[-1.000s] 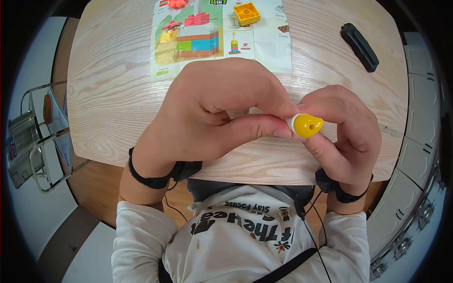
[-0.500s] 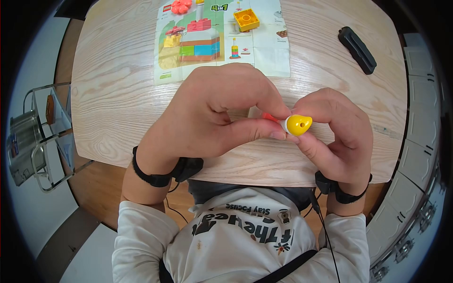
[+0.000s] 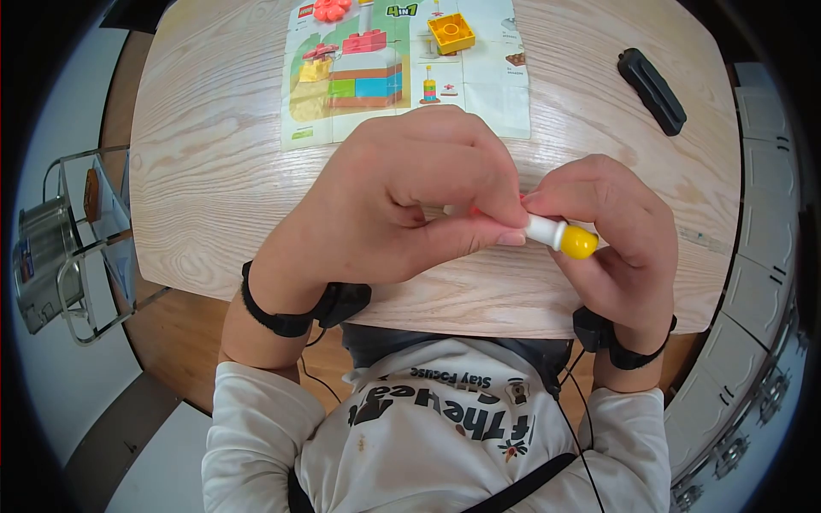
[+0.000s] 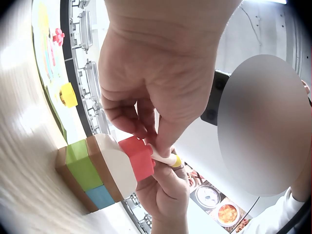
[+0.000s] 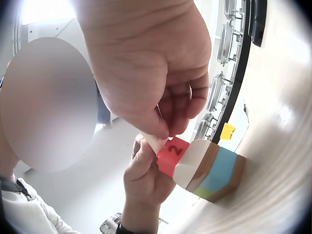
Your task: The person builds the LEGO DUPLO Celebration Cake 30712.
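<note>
Probably a kitchen: white cabinets [image 3: 764, 192]

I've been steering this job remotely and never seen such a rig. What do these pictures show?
There is no machine here: a person works bare-handed. The wide picture comes from a camera on the head, looking down; the two tilted close ones come from cameras on the wrists.

The left hand and right hand meet at a white stick with a yellow tip, gripped in the fingertips. Fingers hide whether it joins the red brick marked 2, which tops a stack of coloured bricks.

On the table lie a printed sheet, bearing a yellow brick and red flower piece, and a black oblong object.
</note>
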